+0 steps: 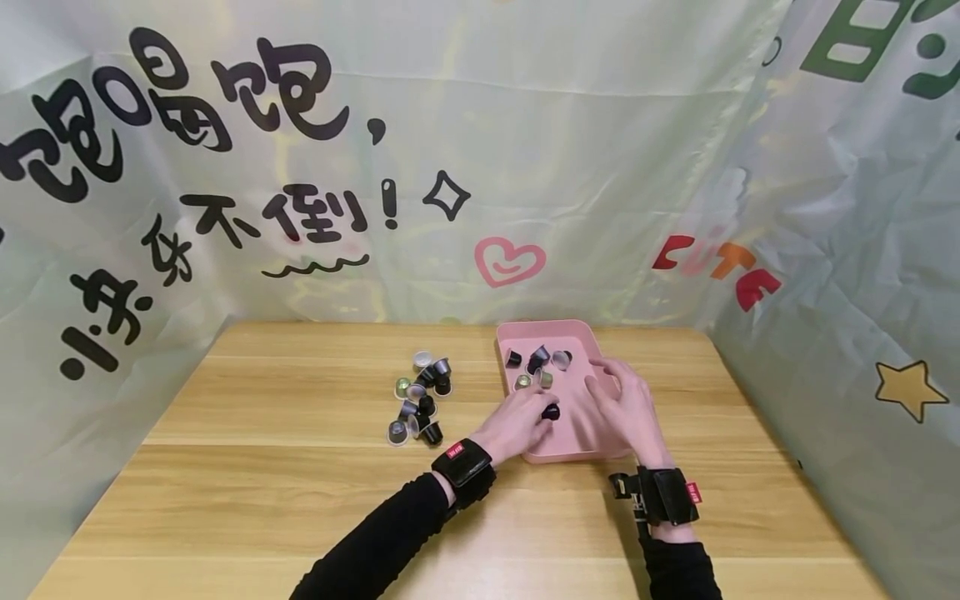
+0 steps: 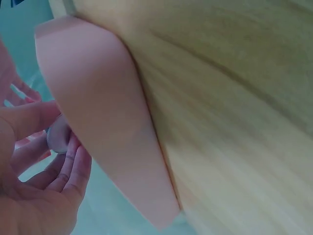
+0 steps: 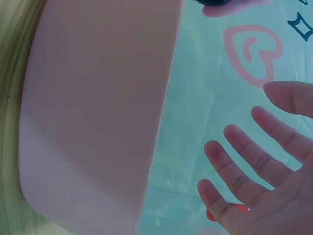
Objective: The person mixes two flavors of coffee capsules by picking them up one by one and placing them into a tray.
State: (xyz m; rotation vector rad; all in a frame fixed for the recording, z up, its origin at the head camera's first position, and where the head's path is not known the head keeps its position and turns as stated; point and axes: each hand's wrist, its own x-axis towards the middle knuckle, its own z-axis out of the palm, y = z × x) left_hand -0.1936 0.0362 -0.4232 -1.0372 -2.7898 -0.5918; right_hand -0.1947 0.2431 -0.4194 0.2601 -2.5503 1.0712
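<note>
Over the near left part of a pink tray (image 1: 577, 442), my left hand (image 1: 517, 422) pinches a dark coffee capsule (image 1: 551, 412). In the left wrist view the round pale lid of that coffee capsule (image 2: 58, 134) shows between thumb and fingers. My right hand (image 1: 628, 410) hovers at the tray's right side, its fingers spread and holding nothing; the right wrist view shows the straight fingers (image 3: 239, 181). Several coffee capsules lie in the tray's far left part, among them a black one (image 1: 513, 358), a silver one (image 1: 560, 360) and a pale green one (image 1: 522, 382).
Left of the tray, a loose group of coffee capsules (image 1: 418, 410) in black, grey, silver and green lies on the wooden table (image 1: 285, 417). Printed cloth (image 1: 600, 167) hangs behind the table and along its sides.
</note>
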